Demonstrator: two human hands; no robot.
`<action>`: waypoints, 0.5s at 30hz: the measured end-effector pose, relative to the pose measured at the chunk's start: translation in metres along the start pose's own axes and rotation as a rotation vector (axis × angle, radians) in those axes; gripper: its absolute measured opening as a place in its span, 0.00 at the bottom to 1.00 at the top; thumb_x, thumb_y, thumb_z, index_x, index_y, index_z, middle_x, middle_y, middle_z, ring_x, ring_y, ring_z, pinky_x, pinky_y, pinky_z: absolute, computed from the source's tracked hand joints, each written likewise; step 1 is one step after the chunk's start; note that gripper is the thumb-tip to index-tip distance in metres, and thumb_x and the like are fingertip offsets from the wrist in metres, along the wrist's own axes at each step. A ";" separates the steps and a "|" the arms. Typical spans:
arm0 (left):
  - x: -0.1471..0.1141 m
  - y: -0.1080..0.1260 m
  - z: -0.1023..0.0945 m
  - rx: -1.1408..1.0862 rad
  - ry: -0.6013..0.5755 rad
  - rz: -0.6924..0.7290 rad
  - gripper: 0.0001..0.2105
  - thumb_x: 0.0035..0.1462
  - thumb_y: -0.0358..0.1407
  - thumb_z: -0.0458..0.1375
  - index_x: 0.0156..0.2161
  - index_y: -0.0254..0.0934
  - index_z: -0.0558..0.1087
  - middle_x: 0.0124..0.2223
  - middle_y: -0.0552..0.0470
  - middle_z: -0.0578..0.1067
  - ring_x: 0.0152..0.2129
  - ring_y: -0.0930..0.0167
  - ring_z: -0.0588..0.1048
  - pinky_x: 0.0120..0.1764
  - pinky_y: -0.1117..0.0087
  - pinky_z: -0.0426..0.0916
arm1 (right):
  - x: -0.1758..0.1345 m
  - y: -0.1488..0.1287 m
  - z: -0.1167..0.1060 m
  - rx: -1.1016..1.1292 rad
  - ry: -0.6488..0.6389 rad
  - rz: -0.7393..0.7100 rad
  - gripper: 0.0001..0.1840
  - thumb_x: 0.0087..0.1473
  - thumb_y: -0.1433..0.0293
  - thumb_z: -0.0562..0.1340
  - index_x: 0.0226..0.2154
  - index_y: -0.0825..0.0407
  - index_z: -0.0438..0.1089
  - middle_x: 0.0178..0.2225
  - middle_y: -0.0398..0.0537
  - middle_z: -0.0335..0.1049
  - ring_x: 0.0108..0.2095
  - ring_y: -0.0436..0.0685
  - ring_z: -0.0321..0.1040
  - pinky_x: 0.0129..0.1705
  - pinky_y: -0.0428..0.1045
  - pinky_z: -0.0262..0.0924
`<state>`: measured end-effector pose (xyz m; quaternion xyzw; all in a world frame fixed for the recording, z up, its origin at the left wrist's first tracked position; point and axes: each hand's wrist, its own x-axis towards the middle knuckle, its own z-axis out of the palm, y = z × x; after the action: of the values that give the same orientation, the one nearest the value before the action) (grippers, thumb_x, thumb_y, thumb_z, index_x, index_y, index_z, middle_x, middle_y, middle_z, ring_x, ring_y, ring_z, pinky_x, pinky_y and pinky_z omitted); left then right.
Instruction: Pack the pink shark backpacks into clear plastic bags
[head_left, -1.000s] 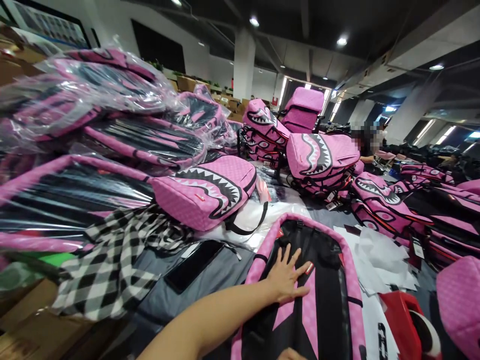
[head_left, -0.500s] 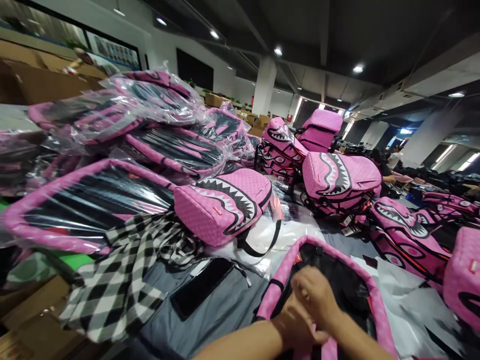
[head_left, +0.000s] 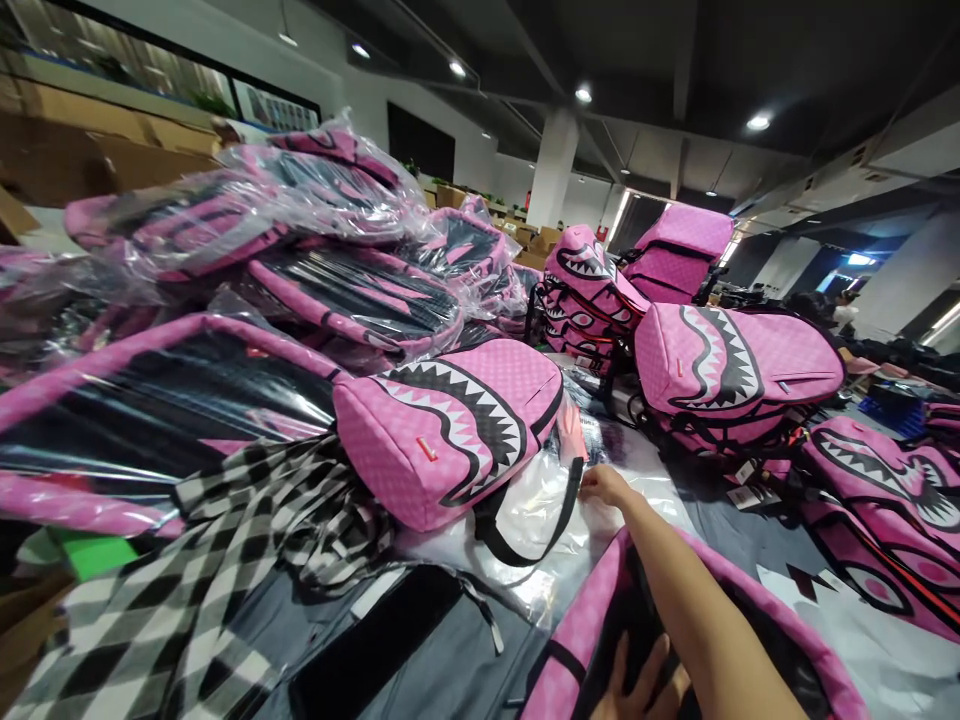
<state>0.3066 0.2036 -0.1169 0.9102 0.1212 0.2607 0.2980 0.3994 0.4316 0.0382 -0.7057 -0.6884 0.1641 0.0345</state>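
My left hand [head_left: 639, 682] lies with fingers spread on the black panel of a pink backpack [head_left: 581, 622], low in the picture. My right arm crosses above that backpack. The right hand [head_left: 604, 486] is at the clear plastic bags [head_left: 525, 592], its fingers curled together beside a black strap [head_left: 559, 530]. Whether plastic is pinched between those fingertips is hidden. Just left of it rests another pink backpack [head_left: 450, 430] with a shark-mouth print, lying on its back.
Plastic-wrapped pink backpacks [head_left: 352, 295] are heaped at the left. A checked black-and-white cloth [head_left: 202, 580] and a dark flat object [head_left: 375, 640] lie in front. More shark-mouth backpacks [head_left: 735, 360] stand at the right. White sheets [head_left: 862, 625] lie near the right edge. Cardboard boxes [head_left: 112, 150] are behind.
My hands were together over the backpack's black panel. The right has moved forward to the plastic bags, while the left now lies spread on the panel. The view has shifted slightly.
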 end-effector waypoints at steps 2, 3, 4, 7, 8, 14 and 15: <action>-0.003 0.005 -0.006 0.001 0.033 0.000 0.32 0.69 0.32 0.46 0.72 0.61 0.45 0.65 0.55 0.68 0.63 0.51 0.67 0.60 0.33 0.63 | 0.002 0.006 -0.011 0.023 0.105 0.029 0.15 0.65 0.60 0.62 0.43 0.56 0.73 0.40 0.45 0.73 0.38 0.55 0.73 0.40 0.52 0.71; -0.004 0.008 -0.012 0.006 0.063 -0.010 0.33 0.69 0.32 0.47 0.72 0.62 0.44 0.64 0.55 0.69 0.62 0.52 0.69 0.60 0.35 0.64 | 0.002 0.009 -0.020 0.030 0.177 0.055 0.15 0.65 0.60 0.62 0.43 0.55 0.72 0.40 0.45 0.73 0.38 0.54 0.73 0.40 0.52 0.71; -0.005 0.012 -0.018 0.014 0.087 -0.018 0.33 0.69 0.32 0.48 0.71 0.64 0.43 0.64 0.56 0.70 0.61 0.52 0.70 0.59 0.36 0.65 | 0.001 0.013 -0.030 0.037 0.260 0.087 0.15 0.65 0.60 0.62 0.43 0.55 0.72 0.40 0.45 0.73 0.37 0.53 0.72 0.40 0.52 0.71; -0.008 0.023 -0.039 0.038 0.113 -0.048 0.34 0.68 0.38 0.52 0.70 0.69 0.41 0.65 0.58 0.69 0.59 0.52 0.71 0.56 0.38 0.68 | -0.008 0.025 -0.072 0.061 0.546 0.174 0.15 0.65 0.58 0.62 0.40 0.54 0.70 0.35 0.43 0.71 0.32 0.50 0.68 0.36 0.50 0.68; -0.008 0.026 -0.046 0.041 0.122 -0.073 0.33 0.68 0.41 0.52 0.70 0.69 0.42 0.66 0.57 0.68 0.60 0.51 0.71 0.55 0.39 0.69 | -0.015 0.028 -0.089 0.071 0.641 0.190 0.16 0.66 0.56 0.60 0.38 0.54 0.69 0.32 0.42 0.69 0.29 0.49 0.66 0.34 0.49 0.65; -0.009 0.041 -0.090 0.055 0.032 0.070 0.22 0.70 0.49 0.50 0.66 0.68 0.58 0.69 0.52 0.62 0.65 0.48 0.62 0.58 0.33 0.62 | -0.101 0.020 -0.185 0.082 0.999 0.084 0.25 0.64 0.47 0.42 0.26 0.46 0.53 0.21 0.37 0.51 0.23 0.52 0.51 0.29 0.49 0.50; -0.011 0.043 -0.097 0.038 0.006 0.089 0.23 0.69 0.50 0.50 0.67 0.64 0.59 0.70 0.50 0.62 0.66 0.47 0.60 0.59 0.31 0.59 | -0.122 0.015 -0.197 0.070 1.005 0.046 0.26 0.63 0.45 0.42 0.26 0.45 0.53 0.20 0.37 0.50 0.23 0.52 0.50 0.30 0.49 0.50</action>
<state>0.2472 0.2118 -0.0287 0.9195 0.0863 0.2741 0.2683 0.4691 0.3460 0.2421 -0.7109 -0.5651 -0.1721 0.3816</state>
